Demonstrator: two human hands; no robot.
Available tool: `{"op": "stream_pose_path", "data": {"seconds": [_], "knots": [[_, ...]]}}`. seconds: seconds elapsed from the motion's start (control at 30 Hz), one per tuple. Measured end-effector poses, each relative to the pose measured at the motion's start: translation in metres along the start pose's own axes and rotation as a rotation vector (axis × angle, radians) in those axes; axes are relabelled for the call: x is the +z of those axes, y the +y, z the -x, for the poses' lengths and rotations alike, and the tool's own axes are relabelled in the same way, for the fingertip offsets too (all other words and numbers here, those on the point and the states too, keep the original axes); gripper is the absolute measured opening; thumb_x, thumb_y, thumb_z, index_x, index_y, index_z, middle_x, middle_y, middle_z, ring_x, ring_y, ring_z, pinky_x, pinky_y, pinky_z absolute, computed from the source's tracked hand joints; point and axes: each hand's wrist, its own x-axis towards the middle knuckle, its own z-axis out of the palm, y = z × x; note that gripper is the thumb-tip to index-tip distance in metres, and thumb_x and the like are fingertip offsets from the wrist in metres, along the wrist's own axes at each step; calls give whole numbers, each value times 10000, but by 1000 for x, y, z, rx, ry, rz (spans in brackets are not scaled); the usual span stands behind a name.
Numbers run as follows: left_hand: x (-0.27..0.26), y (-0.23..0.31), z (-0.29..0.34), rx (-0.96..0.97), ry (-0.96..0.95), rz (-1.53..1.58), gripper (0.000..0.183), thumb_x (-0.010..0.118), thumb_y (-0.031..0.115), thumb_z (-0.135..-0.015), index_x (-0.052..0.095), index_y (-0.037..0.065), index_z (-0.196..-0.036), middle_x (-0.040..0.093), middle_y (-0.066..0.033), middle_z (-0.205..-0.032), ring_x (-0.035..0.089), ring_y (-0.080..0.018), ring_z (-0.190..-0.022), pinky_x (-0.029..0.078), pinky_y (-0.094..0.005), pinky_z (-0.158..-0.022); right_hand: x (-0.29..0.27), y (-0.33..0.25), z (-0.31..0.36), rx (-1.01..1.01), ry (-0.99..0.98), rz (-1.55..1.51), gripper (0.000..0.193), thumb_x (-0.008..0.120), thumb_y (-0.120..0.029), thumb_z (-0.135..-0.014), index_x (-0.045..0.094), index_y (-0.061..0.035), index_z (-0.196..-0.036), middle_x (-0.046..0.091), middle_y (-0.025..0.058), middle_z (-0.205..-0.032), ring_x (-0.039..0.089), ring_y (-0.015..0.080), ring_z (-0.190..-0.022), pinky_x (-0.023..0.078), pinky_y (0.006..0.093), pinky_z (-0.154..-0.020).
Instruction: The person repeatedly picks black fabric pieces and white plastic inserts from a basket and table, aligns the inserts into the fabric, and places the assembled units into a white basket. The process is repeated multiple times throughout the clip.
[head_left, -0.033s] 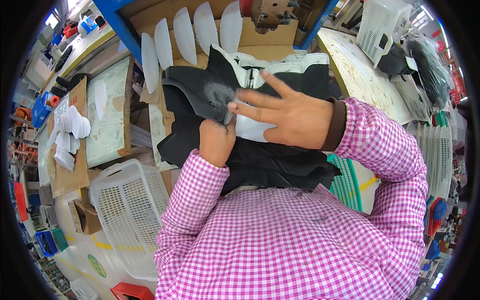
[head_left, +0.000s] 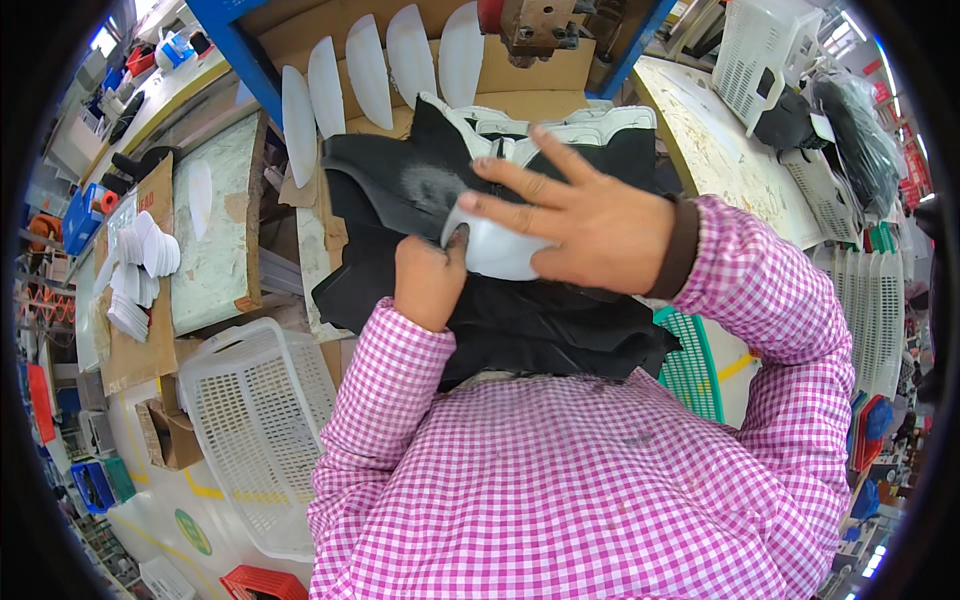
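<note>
My left hand [head_left: 430,282] is closed, pinching the lower edge of a white curved insert piece [head_left: 497,252]. This piece lies on a pile of black cut material [head_left: 530,325] held in front of my chest. My right hand [head_left: 592,228] lies flat over the white piece, fingers spread and pointing left, pressing it against the black pile. Most of the white piece is hidden under that palm. White-edged black pieces [head_left: 560,130] stick out at the top of the pile.
A row of white curved inserts [head_left: 372,62] stands on cardboard behind the pile. A white mesh basket [head_left: 262,430] sits lower left and a green one [head_left: 692,368] to the right. More stacked white pieces [head_left: 145,262] lie on the left bench. A worktable [head_left: 712,150] with baskets is at right.
</note>
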Motion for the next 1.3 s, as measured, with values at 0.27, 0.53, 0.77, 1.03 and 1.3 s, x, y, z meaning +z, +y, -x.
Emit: {"op": "stream_pose_path", "data": {"seconds": [0.27,0.53,0.77,1.03,1.3], "knots": [[-21,14,-8,-270,-40,773,222,599,46,-820,563,-79,-1000,629,-151,-766,621,-214,-531,495,-274,-400,5,18,43,211,215,-136,247,764,-182,-673,631,-72,-850,657,41,-794,648,224,-769,497,322,-704],[-13,15,1,-161,-13,861,245,582,36,-828,539,-64,-1048,623,-154,-861,639,-221,-620,529,-282,-432,44,14,77,308,356,-726,759,819,-353,-622,490,-44,-1233,415,229,-1344,444,367,-1226,405,445,-980],[-13,21,-2,-209,81,827,262,597,73,-827,540,-67,-1041,627,-154,-847,636,-226,-597,532,-288,-429,34,-17,85,290,343,-32,455,767,-255,-629,576,-37,-980,544,160,-1092,556,299,-968,459,404,-822],[-21,31,4,-222,191,873,288,646,22,-769,539,-70,-1019,626,-177,-849,644,-253,-597,536,-302,-395,70,-24,98,87,451,82,131,690,-27,-651,580,-20,-722,515,73,-720,551,201,-626,455,283,-500],[-14,12,7,-274,259,902,295,655,26,-769,529,-75,-1017,619,-168,-849,635,-248,-584,518,-309,-376,83,-33,94,19,341,215,455,617,-34,-677,626,-154,-1115,462,21,-671,501,137,-577,427,218,-483]]}}
